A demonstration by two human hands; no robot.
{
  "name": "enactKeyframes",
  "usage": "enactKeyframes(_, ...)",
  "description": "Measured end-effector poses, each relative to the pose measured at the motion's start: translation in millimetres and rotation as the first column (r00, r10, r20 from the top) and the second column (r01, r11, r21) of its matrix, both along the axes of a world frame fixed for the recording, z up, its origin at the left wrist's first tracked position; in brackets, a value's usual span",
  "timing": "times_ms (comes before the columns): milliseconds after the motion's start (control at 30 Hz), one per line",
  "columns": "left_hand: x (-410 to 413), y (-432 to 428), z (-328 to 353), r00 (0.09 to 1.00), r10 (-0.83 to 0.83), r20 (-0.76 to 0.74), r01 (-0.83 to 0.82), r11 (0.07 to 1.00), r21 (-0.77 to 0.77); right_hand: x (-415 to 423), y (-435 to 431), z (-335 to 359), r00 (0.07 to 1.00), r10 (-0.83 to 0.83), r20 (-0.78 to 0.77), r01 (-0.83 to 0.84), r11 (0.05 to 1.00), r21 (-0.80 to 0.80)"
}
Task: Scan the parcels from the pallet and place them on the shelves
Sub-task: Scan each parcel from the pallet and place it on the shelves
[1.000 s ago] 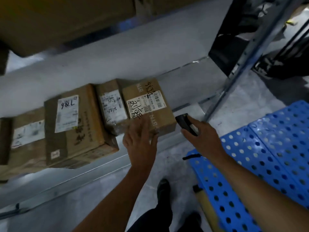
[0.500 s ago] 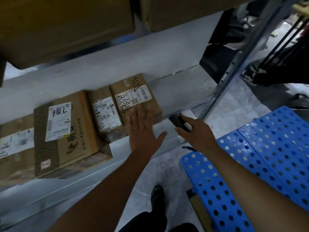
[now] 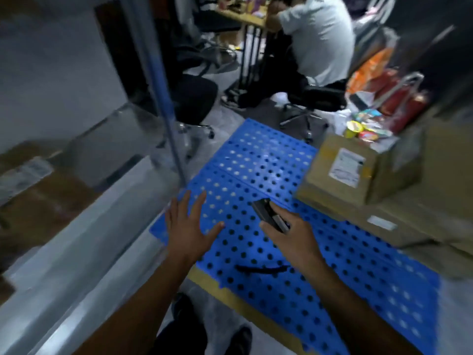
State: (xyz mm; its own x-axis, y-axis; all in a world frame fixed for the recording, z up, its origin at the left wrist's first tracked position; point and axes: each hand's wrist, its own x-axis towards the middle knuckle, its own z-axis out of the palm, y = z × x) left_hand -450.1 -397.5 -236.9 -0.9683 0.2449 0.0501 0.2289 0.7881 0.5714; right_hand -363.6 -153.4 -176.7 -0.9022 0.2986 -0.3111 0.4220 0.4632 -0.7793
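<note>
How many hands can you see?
2. The left hand is spread open above the blue pallet; the right hand beside it grips a black scanner. The seated person's hands may be hidden.

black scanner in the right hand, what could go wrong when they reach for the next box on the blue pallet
1. The right hand grips the black handheld scanner, so only the open left hand is free; the brown cardboard parcel on the blue perforated pallet could slip in a one-handed lift.
2. The black strap dangling under that wrist might snag a box corner.
</note>
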Motion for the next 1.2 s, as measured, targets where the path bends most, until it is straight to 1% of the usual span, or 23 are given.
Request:
enactKeyframes(133, 13.8, 78.5, -0.5, 0.969, -0.243, 0.048, 0.237, 0.966, 0.106, 50.4, 49.3, 9.6, 0.97, -0.241, -0.013, 0.241, 0.969, 0.045)
enactKeyframes(233, 5.8, 128.2, 4.0, 0.919, -0.381, 0.1, 0.359, 0.915, 0.184, 76.8, 77.9, 11.4, 0.939, -0.344, -0.021, 0.344, 0.935, 0.089)
enactKeyframes(333, -15.6, 176.4, 6.5, 0.856, -0.495, 0.151, 0.462, 0.862, 0.21, 91.9, 98.5, 8.3, 0.897, -0.441, -0.041, 0.442, 0.889, 0.116)
enactKeyframes(467, -52.0, 236.7, 3.5, 0.8, -0.568, 0.192, 0.528, 0.819, 0.225, 100.9, 111.9, 0.7, 0.831, -0.555, -0.019, 0.554, 0.826, 0.101)
enactKeyframes(567, -76.1, 273.8, -7.2, 0.766, -0.611, 0.202, 0.576, 0.791, 0.207, 105.5, 118.2, -4.5, 0.815, -0.579, -0.015, 0.574, 0.805, 0.147)
enactKeyframes(667, -84.2, 295.8, -19.7, 0.744, -0.638, 0.199, 0.603, 0.769, 0.211, 110.4, 120.5, -9.3, 0.796, -0.605, 0.0, 0.6, 0.789, 0.136)
enactKeyframes(733, -83.3, 299.1, -25.8, 0.753, -0.643, 0.139, 0.605, 0.76, 0.237, 112.8, 121.1, -13.4, 0.789, -0.615, -0.003, 0.609, 0.781, 0.141)
enactKeyframes(833, -78.0, 287.9, -29.0, 0.755, -0.65, 0.087, 0.622, 0.752, 0.221, 111.5, 119.6, -16.9, 0.791, -0.612, -0.011, 0.606, 0.781, 0.155)
enactKeyframes(933, -64.5, 262.3, -26.4, 0.76, -0.643, 0.096, 0.618, 0.76, 0.201, 107.8, 117.6, -16.6, 0.792, -0.61, -0.023, 0.606, 0.782, 0.147)
enactKeyframes(1033, -45.5, 231.0, -22.1, 0.771, -0.62, 0.145, 0.588, 0.78, 0.213, 104.5, 114.8, -15.0, 0.813, -0.581, -0.025, 0.58, 0.807, 0.108)
enactKeyframes(1200, -11.7, 179.9, -16.9, 0.792, -0.593, 0.146, 0.565, 0.802, 0.195, 103.0, 106.3, -15.3, 0.85, -0.525, -0.031, 0.525, 0.841, 0.129)
